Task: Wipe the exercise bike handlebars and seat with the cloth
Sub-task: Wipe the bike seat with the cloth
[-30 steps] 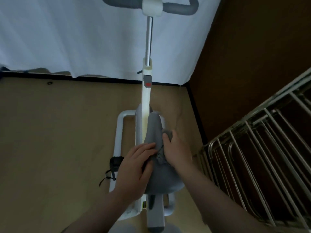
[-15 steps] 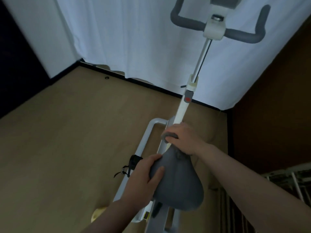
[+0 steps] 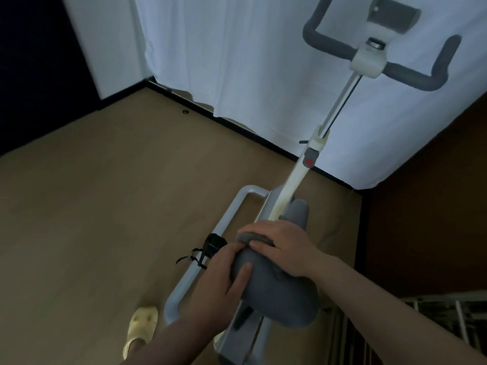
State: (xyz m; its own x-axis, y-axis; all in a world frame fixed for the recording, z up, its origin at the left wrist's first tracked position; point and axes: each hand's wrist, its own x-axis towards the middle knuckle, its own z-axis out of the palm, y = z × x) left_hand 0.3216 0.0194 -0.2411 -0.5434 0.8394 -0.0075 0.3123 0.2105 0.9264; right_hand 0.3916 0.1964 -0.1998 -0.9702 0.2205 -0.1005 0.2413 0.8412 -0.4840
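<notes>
The grey padded exercise-bike seat point(image 3: 279, 291) sits low in the frame, above the white bike frame point(image 3: 292, 191). A bunched grey cloth point(image 3: 251, 237) lies on the seat's narrow front part, pressed under the right hand point(image 3: 279, 246), whose fingers point(image 3: 259, 245) curl over it. The left hand point(image 3: 221, 280) grips the seat's left edge, thumb on top. The dark grey curved handlebars point(image 3: 411, 73) stand well apart, before a white curtain point(image 3: 237, 61). A pale yellow clog point(image 3: 141, 327) rests on the tan floor point(image 3: 92, 219).

Grey seat point(image 3: 279, 293) and handlebars point(image 3: 411, 72) — white curtain point(image 3: 237, 61), yellow clog point(image 3: 142, 325)
</notes>
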